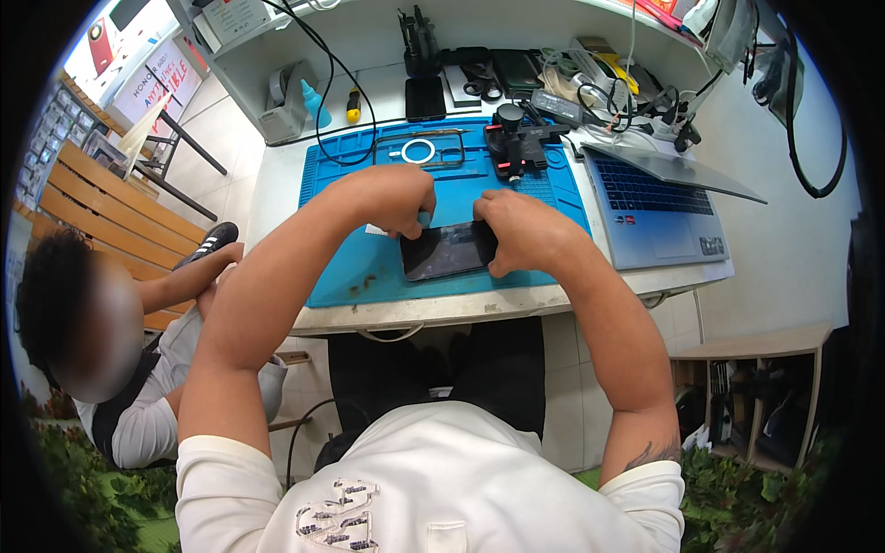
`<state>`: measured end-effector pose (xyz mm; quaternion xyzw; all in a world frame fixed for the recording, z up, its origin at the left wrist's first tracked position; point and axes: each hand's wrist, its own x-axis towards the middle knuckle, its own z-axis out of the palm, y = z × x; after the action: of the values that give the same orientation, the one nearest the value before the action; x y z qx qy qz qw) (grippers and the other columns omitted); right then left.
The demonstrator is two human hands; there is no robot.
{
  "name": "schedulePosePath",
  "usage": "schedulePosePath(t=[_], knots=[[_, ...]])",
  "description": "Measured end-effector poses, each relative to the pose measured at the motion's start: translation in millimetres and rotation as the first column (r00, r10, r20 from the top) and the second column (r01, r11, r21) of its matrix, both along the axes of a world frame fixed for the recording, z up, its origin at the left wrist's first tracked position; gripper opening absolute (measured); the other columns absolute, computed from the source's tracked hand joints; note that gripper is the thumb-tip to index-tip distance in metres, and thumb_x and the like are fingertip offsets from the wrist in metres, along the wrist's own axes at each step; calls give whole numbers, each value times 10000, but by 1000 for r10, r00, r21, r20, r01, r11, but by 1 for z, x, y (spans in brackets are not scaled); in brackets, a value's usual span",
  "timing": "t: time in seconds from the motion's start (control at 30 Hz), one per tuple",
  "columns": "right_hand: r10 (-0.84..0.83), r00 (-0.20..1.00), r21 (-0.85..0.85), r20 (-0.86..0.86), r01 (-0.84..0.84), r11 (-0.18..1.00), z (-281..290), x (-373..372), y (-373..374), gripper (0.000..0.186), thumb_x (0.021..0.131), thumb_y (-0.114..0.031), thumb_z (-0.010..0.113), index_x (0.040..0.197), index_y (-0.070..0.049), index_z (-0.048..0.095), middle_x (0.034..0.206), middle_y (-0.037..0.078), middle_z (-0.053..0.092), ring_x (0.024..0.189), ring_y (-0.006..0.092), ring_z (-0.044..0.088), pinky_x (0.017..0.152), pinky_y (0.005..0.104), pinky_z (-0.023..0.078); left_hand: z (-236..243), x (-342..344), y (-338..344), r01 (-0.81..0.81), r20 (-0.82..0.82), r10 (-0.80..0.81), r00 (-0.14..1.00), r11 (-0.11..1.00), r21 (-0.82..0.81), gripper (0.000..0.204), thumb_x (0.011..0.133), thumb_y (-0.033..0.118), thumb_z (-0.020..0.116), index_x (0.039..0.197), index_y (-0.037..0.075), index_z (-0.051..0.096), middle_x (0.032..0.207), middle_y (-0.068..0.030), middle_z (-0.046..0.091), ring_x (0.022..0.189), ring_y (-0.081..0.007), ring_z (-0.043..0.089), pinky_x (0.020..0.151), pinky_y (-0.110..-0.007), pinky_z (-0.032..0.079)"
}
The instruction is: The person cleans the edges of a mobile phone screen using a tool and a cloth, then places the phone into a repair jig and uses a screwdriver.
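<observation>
A dark phone (449, 256) lies flat, screen up, near the front edge of a blue repair mat (355, 263). My right hand (521, 226) grips its right end, thumb at the near edge and fingers at the far corner. At the phone's far left corner, my left hand (398, 198) is closed, and a small blue-grey rounded piece (424, 218) shows between its fingers. Most of that piece is hidden by the hand. A small white slip (375, 229) peeks out beside the left hand.
A red-and-black clamp fixture (516, 143) and a white ring (418, 151) sit on the mat's far part. An open laptop (654, 207) stands right. Behind are a blue bottle (314, 103), a yellow-black tool (353, 106) and tangled cables (599, 88). A person (138, 350) sits at left.
</observation>
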<state>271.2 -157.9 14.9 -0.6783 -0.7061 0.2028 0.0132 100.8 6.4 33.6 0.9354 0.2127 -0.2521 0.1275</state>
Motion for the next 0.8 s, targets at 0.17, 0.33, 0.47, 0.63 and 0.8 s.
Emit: schedulePosePath(t=[0.17,0.33,0.47,0.63,0.8], knots=[[2,1000,-8,8,-2,1000,1,0,0,696,666,-127,961,1306,11,724,1302,161,717,1257,367,684,1090,440,589,1,3,18,-107,-65,93,994,957,-271,397,879,73,775,1266,-7,809,986,-150,857,819,-198,850,759,-334,679],[12,1000,-12,7,-12,1000,1,1,1,705,666,-128,963,1313,8,719,1319,159,714,1263,366,683,1095,438,589,-8,4,32,-126,-78,104,991,916,-381,415,891,73,772,1289,-40,786,980,-150,855,847,-202,854,770,-321,694],[16,1000,-5,2,-16,1000,2,0,1,704,663,-126,964,1309,8,719,1320,157,716,1264,365,683,1094,436,591,-11,2,34,-124,-76,102,992,901,-416,432,891,74,778,1309,-32,782,976,-137,854,848,-199,853,768,-318,693],[7,1000,-17,-1,-7,1000,2,1,2,701,657,-124,964,1300,8,719,1305,158,723,1256,368,686,1095,436,591,-2,1,18,-72,-37,63,997,943,-324,385,903,70,777,1282,4,792,968,-122,854,849,-192,850,772,-316,683],[13,1000,-16,3,-13,1000,4,0,3,693,653,-119,965,1288,16,722,1306,168,731,1250,368,694,1082,437,592,-5,3,27,-69,-50,56,997,949,-308,349,924,56,793,1271,24,785,971,-113,856,860,-190,848,775,-315,677]])
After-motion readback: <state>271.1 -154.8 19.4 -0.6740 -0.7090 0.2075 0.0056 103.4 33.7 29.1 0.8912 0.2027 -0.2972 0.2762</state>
